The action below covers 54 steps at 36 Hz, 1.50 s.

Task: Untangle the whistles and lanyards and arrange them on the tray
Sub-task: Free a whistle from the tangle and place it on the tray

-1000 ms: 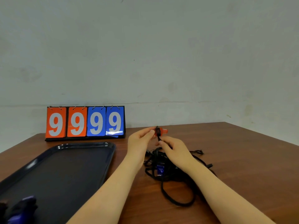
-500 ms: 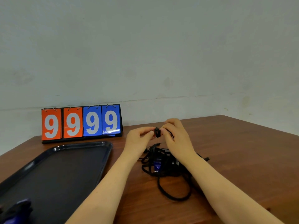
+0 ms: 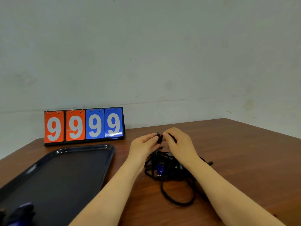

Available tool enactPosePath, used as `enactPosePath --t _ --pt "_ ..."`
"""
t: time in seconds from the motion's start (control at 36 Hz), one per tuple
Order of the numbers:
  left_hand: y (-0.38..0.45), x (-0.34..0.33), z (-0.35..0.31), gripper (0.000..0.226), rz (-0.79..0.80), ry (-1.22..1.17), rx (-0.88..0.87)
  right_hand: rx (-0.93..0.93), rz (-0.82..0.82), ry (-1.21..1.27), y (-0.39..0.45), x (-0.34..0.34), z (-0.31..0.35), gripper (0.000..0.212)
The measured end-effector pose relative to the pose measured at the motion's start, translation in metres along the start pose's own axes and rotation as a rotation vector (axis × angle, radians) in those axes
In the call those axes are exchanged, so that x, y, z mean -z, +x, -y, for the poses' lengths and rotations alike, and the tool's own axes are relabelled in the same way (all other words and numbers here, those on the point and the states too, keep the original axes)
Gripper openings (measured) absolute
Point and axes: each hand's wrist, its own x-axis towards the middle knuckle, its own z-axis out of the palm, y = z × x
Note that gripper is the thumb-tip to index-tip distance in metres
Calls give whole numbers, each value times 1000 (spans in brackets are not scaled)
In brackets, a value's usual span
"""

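Lying on the brown table [image 3: 236, 152], a tangle of black lanyards [image 3: 169, 170] with a blue whistle [image 3: 160, 169] sat right of the dark tray [image 3: 104, 149]. Above it, left hand [image 3: 143, 146] and right hand [image 3: 180, 144] pinched a small black clip [image 3: 159, 138]. Behind stood a 9999 scoreboard [image 3: 83, 125].

Glossy plastic tray [image 3: 84, 148], matt wooden table [image 3: 244, 152], braided cloth lanyards [image 3: 177, 202]

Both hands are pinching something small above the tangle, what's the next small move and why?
Probably lift the black clip gently away from the lanyard tangle: left hand and right hand both pinch it, while its cord seemingly still runs into the pile.
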Motion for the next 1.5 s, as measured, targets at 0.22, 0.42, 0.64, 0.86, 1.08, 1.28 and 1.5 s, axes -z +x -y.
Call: enactPosePath --t 0.22,0.42,0.64,0.86,1.08,1.28,1.5 --pt "-1 1 -3 25 -12 318 -140 61 60 -198 -1 5 -4 20" --pt "-2 5 -5 20 15 455 -152 -127 40 47 -1 4 -1 18" --pt "-6 2 -10 21 122 269 -62 -359 16 405 5 11 6 28" --pt "-5 -2 -14 23 174 -141 1 -490 41 544 10 8 -1 44" --pt "-2 -5 -11 26 44 -371 -19 -252 143 284 0 2 -1 39" --pt "-2 -1 -11 21 -172 -347 -81 -149 354 -23 -5 -10 2 35" --pt "6 8 0 20 -259 84 -166 54 523 -247 -7 -7 12 30"
